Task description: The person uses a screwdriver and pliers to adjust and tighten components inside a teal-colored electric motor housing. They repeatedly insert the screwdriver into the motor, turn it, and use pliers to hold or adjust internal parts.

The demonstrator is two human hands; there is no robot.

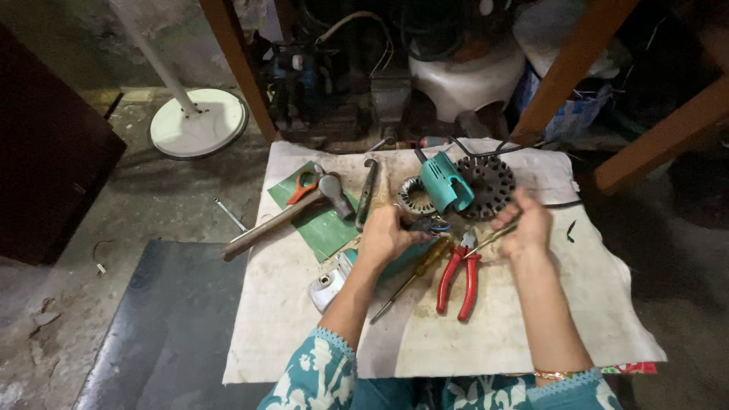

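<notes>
Two hands at work over one stained cloth, mid-frame.
One hammer left, one red-handled pliers centre; left hand closed around a small wired part, right hand pinching one thin tool.

Dim workshop light falls from above onto the pale cloth, the brightest patch in view. Deep shadow swallows the corners and the clutter behind. Wide-angle bending shows at the edges; fine detail looks slightly soft, perhaps from motion.
</notes>
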